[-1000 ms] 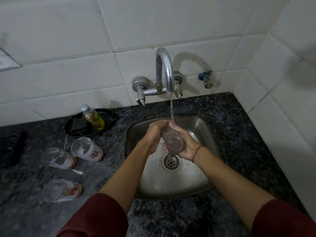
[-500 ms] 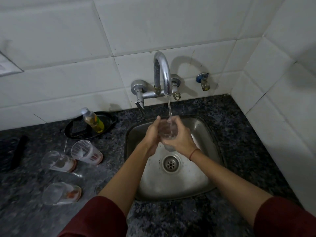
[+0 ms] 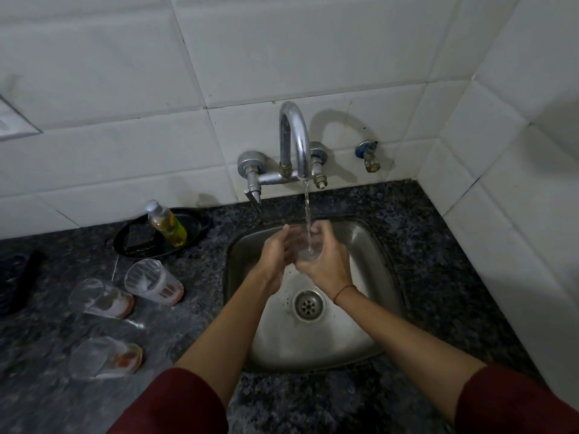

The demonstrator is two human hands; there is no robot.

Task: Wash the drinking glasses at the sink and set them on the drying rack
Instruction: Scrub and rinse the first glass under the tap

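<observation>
A clear drinking glass (image 3: 305, 247) is held upright over the steel sink (image 3: 369, 245), directly under the running stream from the chrome tap (image 3: 294, 139). My right hand (image 3: 326, 261) wraps round its right side and base. My left hand (image 3: 277, 250) lies against its left side, fingers pointing up along the wall. Three more glasses lie on their sides on the dark granite counter to the left: one (image 3: 153, 281), one (image 3: 100, 297), and one (image 3: 103, 357). No drying rack shows.
A black dish (image 3: 194, 227) behind the lying glasses holds a yellow-green soap bottle (image 3: 166, 225) and a dark sponge (image 3: 138, 239). A dark object (image 3: 22, 283) sits at the far left. White tiled walls close in behind and on the right.
The glass went from tilted low over the drain to upright and higher under the stream, both hands rising with it. The lying glasses have not moved.
</observation>
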